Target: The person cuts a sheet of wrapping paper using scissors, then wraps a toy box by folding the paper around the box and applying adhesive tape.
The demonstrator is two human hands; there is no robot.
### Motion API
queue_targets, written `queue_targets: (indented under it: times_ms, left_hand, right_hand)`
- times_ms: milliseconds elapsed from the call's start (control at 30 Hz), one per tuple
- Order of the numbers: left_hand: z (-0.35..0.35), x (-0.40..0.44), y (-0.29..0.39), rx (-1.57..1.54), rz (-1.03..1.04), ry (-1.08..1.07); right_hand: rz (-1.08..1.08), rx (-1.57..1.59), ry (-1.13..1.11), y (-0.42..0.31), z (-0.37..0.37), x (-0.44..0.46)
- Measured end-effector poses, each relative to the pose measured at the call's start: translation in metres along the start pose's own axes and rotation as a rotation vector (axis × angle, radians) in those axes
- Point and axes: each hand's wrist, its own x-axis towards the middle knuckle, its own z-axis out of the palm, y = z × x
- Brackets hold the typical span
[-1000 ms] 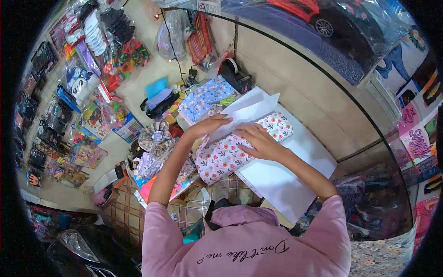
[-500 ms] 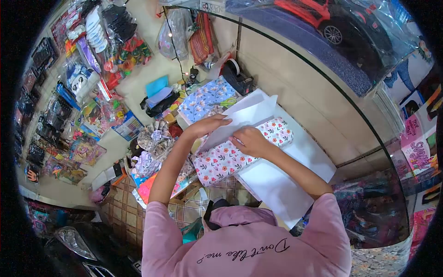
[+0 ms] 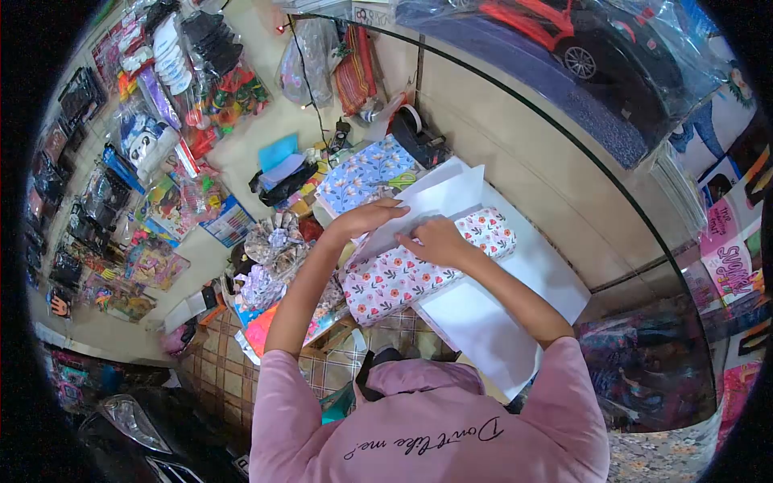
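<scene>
A long box-shaped parcel lies under floral wrapping paper [image 3: 386,291], white with red and orange flowers, its plain white underside folded up as a raised flap [image 3: 447,189] along the far side. At that flap's left part is my left hand [image 3: 366,219], its fingers closed on the paper. My right hand [image 3: 439,241] rests on top of the parcel, fingers bent together and gripping the paper by the fold; the fingertips are partly hidden. Beneath the parcel, a large white sheet [image 3: 499,322] spreads toward the right and near side.
Behind the parcel lie a blue floral packet [image 3: 362,173], green-handled scissors [image 3: 400,180] and a black tape dispenser [image 3: 419,141]. Crumpled ribbon-like decorations [image 3: 270,249] sit to the left. A glass panel edge [image 3: 564,141] curves along the right. Packaged goods hang on the left wall.
My right hand has shifted slightly over the parcel, its fingers more bent. My left hand stays at the flap. The whole view has moved a little.
</scene>
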Motion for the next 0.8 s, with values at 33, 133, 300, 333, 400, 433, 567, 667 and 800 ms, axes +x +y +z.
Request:
queue_targets:
  times_ms: [33, 133, 300, 333, 400, 433, 567, 667, 800]
  left_hand:
    - [0.0, 0.002, -0.001, 0.015, 0.005, 0.002]
    - [0.004, -0.001, 0.009, 0.113, 0.053, -0.021]
    - [0.014, -0.006, 0.018, 0.446, 0.193, -0.11]
    - [0.023, -0.009, 0.012, 0.442, 0.318, -0.012]
    - [0.035, -0.016, 0.015, 0.461, 0.327, 0.092]
    - [0.038, -0.019, 0.018, 0.471, 0.33, 0.147]
    - [0.035, -0.018, 0.012, 0.495, 0.294, 0.144]
    - [0.034, -0.014, 0.008, 0.469, 0.259, 0.171]
    - [0.027, -0.008, 0.003, 0.432, 0.283, 0.195]
  right_hand:
    - [-0.003, 0.006, 0.027, 0.001, 0.004, -0.001]
    - [-0.059, 0.002, 0.313, 0.002, 0.013, -0.007]
    - [0.017, 0.084, 0.475, 0.004, 0.016, -0.009]
    - [0.022, 0.078, 0.527, 0.005, 0.016, -0.01]
    - [0.041, 0.06, 0.516, 0.004, 0.012, -0.013]
    - [0.048, 0.052, 0.51, 0.002, 0.01, -0.015]
    - [0.003, -0.052, 0.46, -0.001, 0.006, -0.019]
    - [0.016, 0.017, 0.241, -0.002, -0.011, -0.027]
    - [-0.079, -0.034, 0.083, -0.006, -0.038, -0.049]
